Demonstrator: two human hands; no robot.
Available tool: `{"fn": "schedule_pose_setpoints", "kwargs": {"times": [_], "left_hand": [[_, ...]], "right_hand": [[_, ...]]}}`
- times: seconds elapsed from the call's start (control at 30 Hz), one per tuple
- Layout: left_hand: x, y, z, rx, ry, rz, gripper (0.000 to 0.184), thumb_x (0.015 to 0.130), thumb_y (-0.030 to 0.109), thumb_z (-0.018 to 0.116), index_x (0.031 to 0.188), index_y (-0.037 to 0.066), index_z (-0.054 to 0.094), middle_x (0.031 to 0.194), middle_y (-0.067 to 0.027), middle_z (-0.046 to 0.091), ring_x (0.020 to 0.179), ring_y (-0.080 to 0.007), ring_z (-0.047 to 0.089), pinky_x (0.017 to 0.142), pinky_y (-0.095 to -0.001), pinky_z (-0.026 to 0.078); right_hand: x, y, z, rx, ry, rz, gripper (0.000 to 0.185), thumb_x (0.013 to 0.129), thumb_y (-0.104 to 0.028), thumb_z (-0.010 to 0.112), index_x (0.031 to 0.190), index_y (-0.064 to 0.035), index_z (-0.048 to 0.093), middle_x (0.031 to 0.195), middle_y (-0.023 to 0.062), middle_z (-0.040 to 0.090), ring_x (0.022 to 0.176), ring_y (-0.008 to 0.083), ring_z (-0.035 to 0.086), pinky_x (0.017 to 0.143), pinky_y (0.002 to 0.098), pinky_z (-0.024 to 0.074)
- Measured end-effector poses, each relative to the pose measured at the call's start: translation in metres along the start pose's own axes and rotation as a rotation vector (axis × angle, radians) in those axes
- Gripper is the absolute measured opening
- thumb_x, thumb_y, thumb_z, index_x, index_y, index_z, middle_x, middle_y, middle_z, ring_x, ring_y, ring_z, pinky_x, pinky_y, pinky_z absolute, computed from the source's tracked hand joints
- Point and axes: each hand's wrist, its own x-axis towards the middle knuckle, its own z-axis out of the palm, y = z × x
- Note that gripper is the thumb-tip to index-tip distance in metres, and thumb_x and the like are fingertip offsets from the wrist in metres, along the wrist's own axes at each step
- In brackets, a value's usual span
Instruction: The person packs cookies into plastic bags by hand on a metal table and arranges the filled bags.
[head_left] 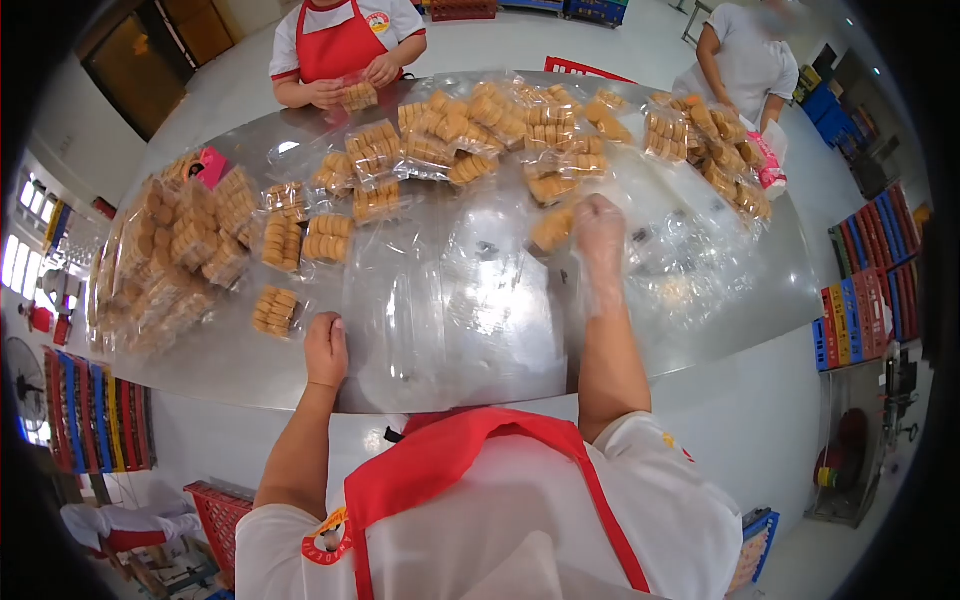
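At the near edge of the steel table [780, 270], I have the left hand [325, 350] with its fingers curled inward; I cannot tell whether it is fully closed or grips anything. Just beside it lies one clear pack of biscuits [275, 312], its golden rounds set in two rows. Between my two hands, clear plastic [400, 340] lies flat across the metal, its sheets too merged to count.

Farther in, my right hand [600, 222] reaches over the table, its fingers bunched beside a single biscuit pack [552, 230]. They seem to touch, but I cannot tell whether the hand pinches it. To the left I count two packs side by side, a left one [282, 242] and a right one [327, 238], each with biscuits in two rows.

Along the left end rises a large heap of filled packs [165, 245], overlapping past counting, with one pink label [211, 167] near its top. Beyond the plastic, a long spread of packs [480, 120] crosses the table, also too crowded to count, and another pile [715, 150] sits at the right.

On the far side I see two people: one in a red apron [340, 45] holds one small pack [358, 96] with both hands; the other, in white [745, 60], stands at the right, near one pink-and-white packet [770, 165].
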Motion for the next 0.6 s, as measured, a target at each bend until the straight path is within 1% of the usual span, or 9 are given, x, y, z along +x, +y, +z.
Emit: {"fn": "schedule_pose_setpoints", "kwargs": {"times": [0.03, 0.13, 0.23, 0.27, 0.33, 0.4, 0.47, 0.53, 0.6], "left_hand": [[-0.001, -0.001, 0.001, -0.005, 0.012, 0.013, 0.019, 0.098, 0.015, 0.051, 0.095, 0.0, 0.06, 0.086, -0.0185, 0.061, 0.079, -0.0373, 0.059, 0.072, -0.0411, 0.048], [-0.004, -0.005, -0.001, -0.052, 0.052, 0.05, 0.019, 0.098, 0.015, 0.051, 0.095, 0.0, 0.061, 0.079, -0.0132, 0.06, 0.071, -0.0281, 0.058, 0.067, -0.0363, 0.047], [-0.008, -0.002, -0.011, -0.359, 0.195, -0.334, 0.015, 0.097, 0.014, 0.054, 0.096, 0.001, 0.062, 0.075, -0.0049, 0.057, 0.067, -0.0168, 0.052, 0.063, -0.0313, 0.044], [-0.004, 0.0, -0.016, -0.408, 0.242, -0.279, 0.015, 0.097, 0.013, 0.055, 0.097, 0.001, 0.062, 0.077, -0.0039, 0.056, 0.068, -0.0147, 0.051, 0.064, -0.03, 0.044], [0.003, 0.055, -0.027, -0.516, 0.346, -0.197, 0.014, 0.096, 0.013, 0.057, 0.1, 0.001, 0.062, 0.081, -0.002, 0.055, 0.071, -0.0105, 0.047, 0.067, -0.0272, 0.043], [0.015, 0.109, -0.021, -0.548, 0.23, -0.055, 0.032, 0.09, 0.015, 0.067, 0.118, 0.001, 0.058, 0.095, -0.0053, 0.057, 0.086, -0.0135, 0.053, 0.077, -0.0269, 0.045], [0.029, 0.167, -0.021, -0.43, -0.024, 0.158, 0.064, 0.082, 0.018, 0.077, 0.136, 0.002, 0.046, 0.109, -0.0072, 0.054, 0.105, -0.016, 0.054, 0.089, -0.0278, 0.046], [0.031, 0.198, -0.014, -0.471, -0.177, 0.139, 0.086, 0.075, 0.017, 0.084, 0.145, 0.004, 0.035, 0.114, -0.0073, 0.053, 0.116, -0.0187, 0.052, 0.095, -0.0317, 0.046], [0.028, 0.209, -0.014, -0.774, -0.319, -0.081, 0.082, 0.077, 0.013, 0.082, 0.144, 0.005, 0.037, 0.113, -0.0075, 0.053, 0.112, -0.0176, 0.054, 0.094, -0.0318, 0.047]], "right_hand": [[-0.016, -0.016, -0.01, -0.233, -0.034, -0.285, 0.013, 0.085, -0.012, 0.059, 0.076, -0.0019, 0.058, 0.066, 0.0184, 0.057, 0.057, 0.0314, 0.054, 0.057, 0.0432, 0.0455], [-0.053, -0.073, -0.037, -0.273, -0.026, -0.481, 0.011, 0.084, -0.009, 0.061, 0.079, 0.0, 0.061, 0.074, 0.0247, 0.058, 0.066, 0.0378, 0.059, 0.065, 0.0453, 0.0479], [-0.06, -0.076, -0.047, -0.402, -0.214, -0.561, 0.006, 0.084, -0.006, 0.064, 0.081, 0.0, 0.063, 0.076, 0.0214, 0.061, 0.072, 0.0363, 0.062, 0.066, 0.046, 0.0476], [-0.066, -0.079, -0.049, -0.299, -0.244, -0.552, 0.005, 0.083, -0.005, 0.065, 0.082, -0.0002, 0.063, 0.078, 0.0195, 0.062, 0.076, 0.0355, 0.062, 0.068, 0.045, 0.0478], [-0.082, -0.099, -0.055, -0.106, -0.331, -0.543, 0.004, 0.081, -0.003, 0.067, 0.082, -0.0006, 0.064, 0.083, 0.0159, 0.063, 0.082, 0.034, 0.061, 0.072, 0.0432, 0.0484], [-0.097, -0.122, -0.054, -0.107, -0.372, -0.604, 0.004, 0.081, 0.0, 0.067, 0.082, -0.0005, 0.063, 0.087, 0.0125, 0.061, 0.087, 0.0314, 0.06, 0.077, 0.0393, 0.0484], [-0.108, -0.13, -0.041, 0.021, -0.431, -0.618, 0.005, 0.081, 0.001, 0.066, 0.083, -0.0001, 0.062, 0.09, 0.0117, 0.058, 0.088, 0.031, 0.058, 0.079, 0.0376, 0.0478], [-0.118, -0.124, -0.024, 0.255, -0.501, -0.56, 0.006, 0.082, 0.001, 0.065, 0.085, 0.0007, 0.059, 0.092, 0.0137, 0.055, 0.087, 0.0327, 0.057, 0.078, 0.0381, 0.0468], [-0.13, -0.116, -0.01, 0.452, -0.562, -0.422, 0.004, 0.087, -0.001, 0.062, 0.088, 0.0009, 0.059, 0.095, 0.0112, 0.055, 0.088, 0.0248, 0.058, 0.079, 0.0345, 0.0474]]}}
